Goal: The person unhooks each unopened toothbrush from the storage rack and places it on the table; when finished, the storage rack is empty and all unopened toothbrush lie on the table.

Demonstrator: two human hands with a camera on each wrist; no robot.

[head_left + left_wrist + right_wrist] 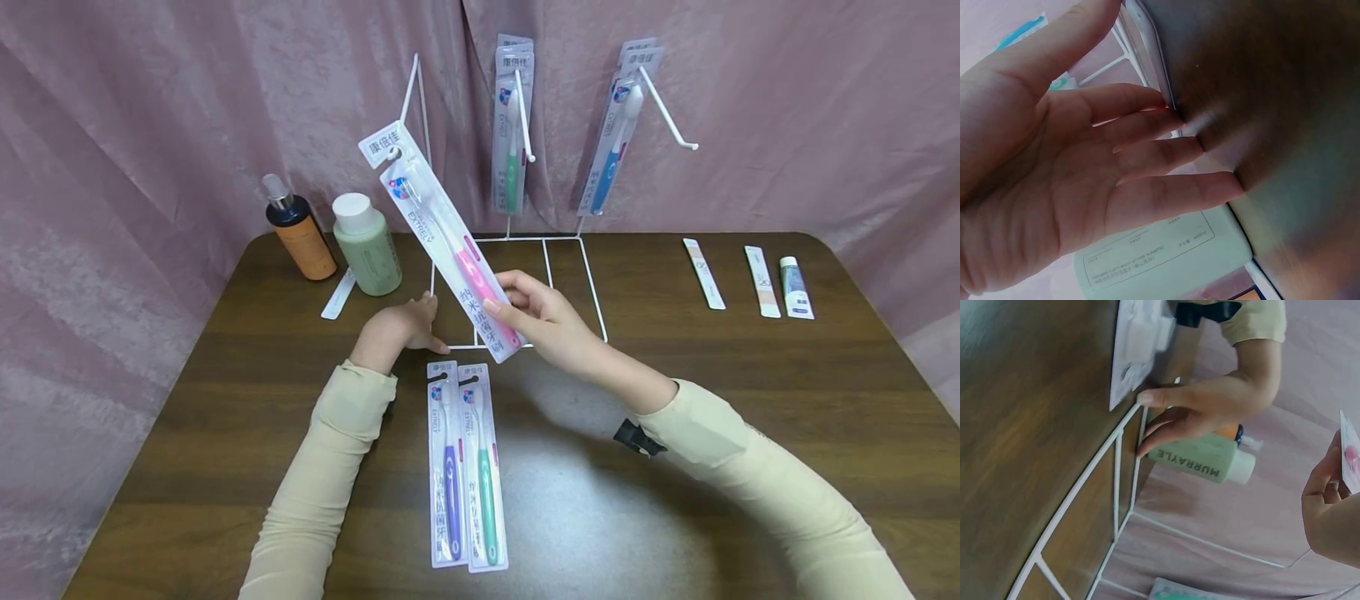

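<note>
Head view: pink toothbrush pack (450,250) in right hand (543,321)

Left hand (401,332) flat, fingers straight; right hand (542,321) raised, fingers and thumb pinched.

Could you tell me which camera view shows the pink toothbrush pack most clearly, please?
The head view: the whole pink toothbrush pack shows, pinched by the right hand. The right wrist view catches only its edge; the left wrist view shows none of it.

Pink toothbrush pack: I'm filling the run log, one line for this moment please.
right hand holds pink toothbrush pack tilted over wire rack | left hand open, fingers on rack base | two packs flat on table
</note>
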